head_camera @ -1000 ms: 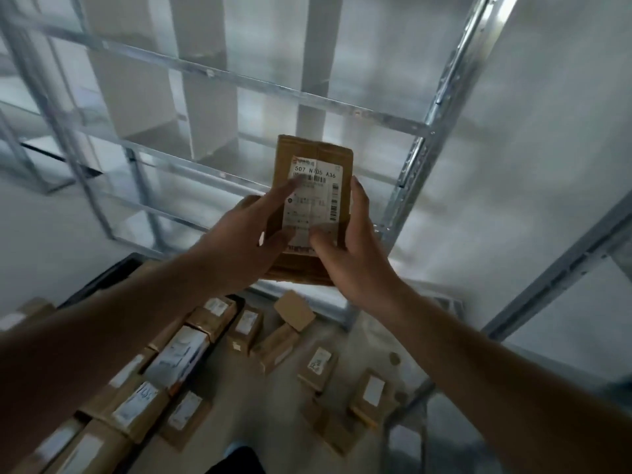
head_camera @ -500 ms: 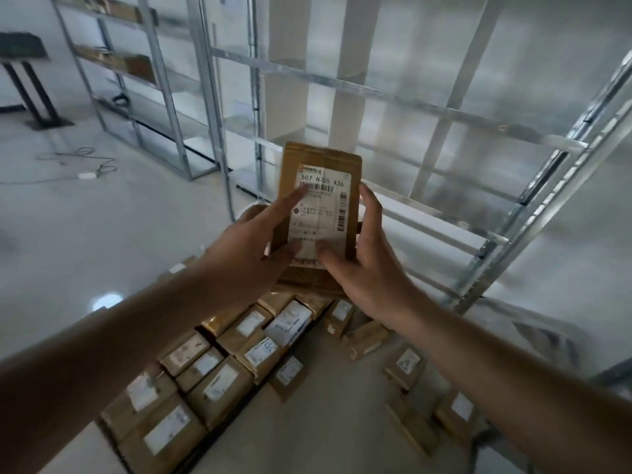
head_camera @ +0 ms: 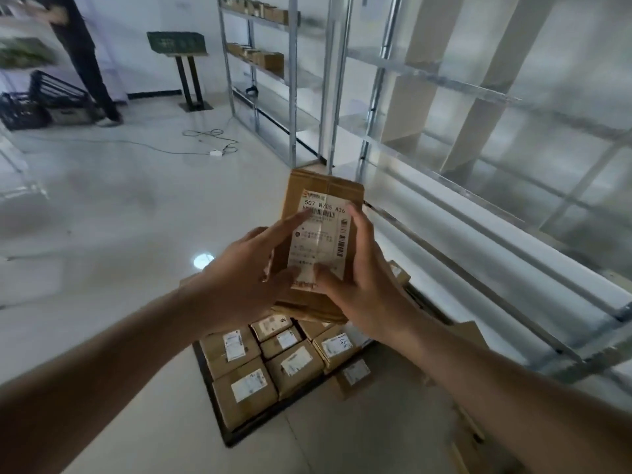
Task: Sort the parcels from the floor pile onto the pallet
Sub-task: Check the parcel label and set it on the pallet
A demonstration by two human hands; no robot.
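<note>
I hold a brown cardboard parcel (head_camera: 321, 200) upright in front of me, its white label reading "507 N705 A36" facing me. My left hand (head_camera: 246, 268) grips its left edge, with the index finger stretched across the label. My right hand (head_camera: 359, 268) grips the right edge and lower corner, thumb on the label. Below the hands, a black pallet (head_camera: 219, 419) lies on the floor with several labelled brown parcels (head_camera: 244, 391) packed side by side on it. A few loose parcels (head_camera: 355, 374) lie on the floor by the pallet's right side.
Metal shelving racks (head_camera: 444, 159) run along the right, and more (head_camera: 290, 80) stand behind the held parcel. A cable and power strip (head_camera: 215, 152) lie on the glossy floor. At far left a person (head_camera: 82, 53) stands beside black crates (head_camera: 24, 107). A stand (head_camera: 188, 80) carries a green crate.
My view has swung left and down: the racks slid right, and the open floor, the person and the pallet came into sight. Both hands keep the same hold on the parcel.
</note>
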